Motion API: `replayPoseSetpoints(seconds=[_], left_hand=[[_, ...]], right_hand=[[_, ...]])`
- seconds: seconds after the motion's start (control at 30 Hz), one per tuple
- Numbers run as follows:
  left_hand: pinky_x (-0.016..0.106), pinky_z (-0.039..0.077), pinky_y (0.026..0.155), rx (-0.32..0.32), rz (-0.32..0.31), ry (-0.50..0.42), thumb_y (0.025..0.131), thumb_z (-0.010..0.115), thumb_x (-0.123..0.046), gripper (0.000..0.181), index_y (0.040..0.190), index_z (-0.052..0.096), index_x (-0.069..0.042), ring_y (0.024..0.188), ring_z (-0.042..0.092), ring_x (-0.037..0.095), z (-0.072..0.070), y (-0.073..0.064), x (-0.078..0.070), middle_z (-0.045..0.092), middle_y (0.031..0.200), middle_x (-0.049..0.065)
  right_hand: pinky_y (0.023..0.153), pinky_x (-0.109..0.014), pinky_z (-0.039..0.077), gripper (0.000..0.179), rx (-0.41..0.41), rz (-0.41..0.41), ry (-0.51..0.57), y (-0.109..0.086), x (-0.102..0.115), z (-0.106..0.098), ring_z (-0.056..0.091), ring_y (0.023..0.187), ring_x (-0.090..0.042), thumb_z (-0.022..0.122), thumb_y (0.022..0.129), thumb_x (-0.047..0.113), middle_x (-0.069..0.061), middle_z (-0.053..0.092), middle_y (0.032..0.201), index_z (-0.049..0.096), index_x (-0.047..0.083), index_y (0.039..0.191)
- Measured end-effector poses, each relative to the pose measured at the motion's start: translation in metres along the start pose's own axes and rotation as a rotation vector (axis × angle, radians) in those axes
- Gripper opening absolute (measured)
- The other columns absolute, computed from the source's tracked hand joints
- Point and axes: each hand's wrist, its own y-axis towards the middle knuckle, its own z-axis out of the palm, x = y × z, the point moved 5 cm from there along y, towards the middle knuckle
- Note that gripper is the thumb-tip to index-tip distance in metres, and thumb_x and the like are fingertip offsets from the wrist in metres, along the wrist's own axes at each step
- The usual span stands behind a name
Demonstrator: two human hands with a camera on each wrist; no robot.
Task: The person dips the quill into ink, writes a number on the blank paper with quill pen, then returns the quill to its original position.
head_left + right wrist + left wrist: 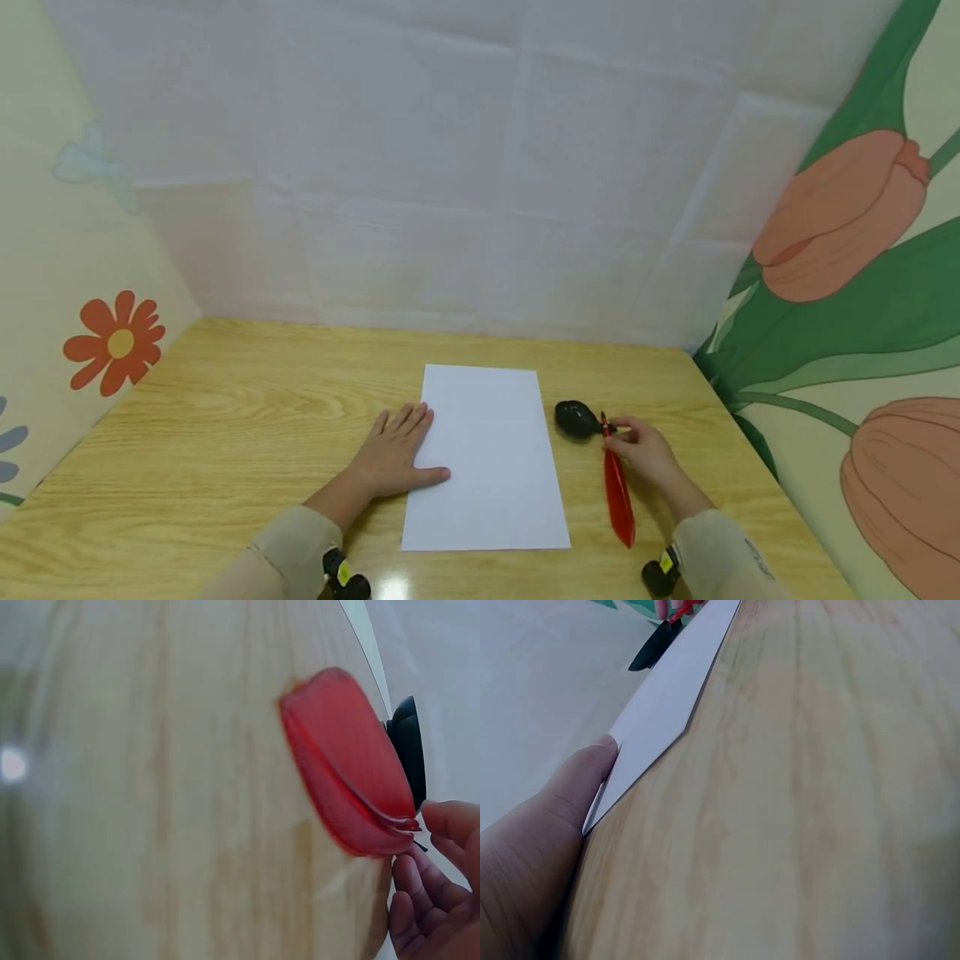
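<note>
A sheet of white paper (487, 458) lies on the wooden table in front of me. My left hand (393, 458) rests flat on its left edge, fingers spread and thumb on the paper; the thumb also shows against the paper (656, 712) in the left wrist view. To the right of the sheet, my right hand (645, 450) pinches a red feather pen (618, 500) near its narrow end, the feather pointing back toward me. Against that end is a glossy black oval thing (576, 419) with a short stem, whose kind I cannot tell. The fingertips partly hide where pen and stem meet.
The wooden table (262, 425) extends on both sides of the paper. A white cloth (420, 167) hangs behind it. Printed flower panels (840, 217) stand at left and right, close to the table's sides.
</note>
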Motion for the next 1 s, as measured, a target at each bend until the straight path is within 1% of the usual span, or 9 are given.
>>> replayPoseSetpoints(seconds=[0.13,0.37,0.57,0.8,1.0], left_hand=[[0.061,0.005,0.121,-0.003,0.002,0.004,0.084,0.051,-0.075,0.105,0.155,0.023,-0.003,0.153,0.011,0.034,-0.0002,-0.0001,-0.0002,0.018,0.164,0.013],[0.061,0.004,0.12,-0.001,0.007,0.002,0.084,0.052,-0.074,0.104,0.155,0.023,-0.003,0.153,0.011,0.035,0.0018,-0.0007,0.0005,0.017,0.164,0.013],[0.061,0.004,0.121,-0.003,0.001,0.005,0.084,0.051,-0.075,0.105,0.155,0.023,-0.003,0.153,0.01,0.034,0.0007,-0.0007,-0.001,0.017,0.164,0.013],[0.06,0.004,0.121,-0.006,-0.003,0.005,0.084,0.052,-0.075,0.105,0.156,0.023,-0.004,0.153,0.01,0.034,0.0009,0.0002,-0.0047,0.017,0.164,0.013],[0.06,0.003,0.121,-0.005,-0.007,0.003,0.084,0.051,-0.075,0.105,0.156,0.023,-0.005,0.153,0.01,0.033,0.0014,0.0006,-0.0078,0.017,0.165,0.012]], right_hand=[[0.067,-0.024,0.049,0.039,-0.008,-0.005,-0.015,0.0011,0.0007,0.0009,0.062,0.076,-0.012,0.068,0.089,0.006,-0.018,0.071,0.094,0.059,-0.005,0.125],[0.065,-0.025,0.048,0.04,-0.009,-0.005,-0.044,0.0016,0.0013,0.0013,0.06,0.074,-0.012,0.069,0.089,0.009,-0.016,0.07,0.091,0.06,-0.004,0.125],[0.064,-0.025,0.047,0.038,-0.014,-0.004,-0.067,0.0014,-0.0001,0.0003,0.058,0.072,-0.012,0.068,0.09,0.011,-0.013,0.069,0.087,0.061,-0.003,0.125],[0.06,-0.024,0.046,0.038,-0.013,0.011,0.006,-0.0011,0.0008,-0.0038,0.055,0.068,-0.012,0.065,0.093,0.011,-0.011,0.067,0.083,0.059,-0.005,0.126],[0.063,-0.025,0.047,0.039,-0.032,-0.005,0.019,-0.0024,0.002,-0.0081,0.056,0.07,-0.011,0.064,0.094,0.013,-0.011,0.067,0.085,0.058,-0.003,0.128]])
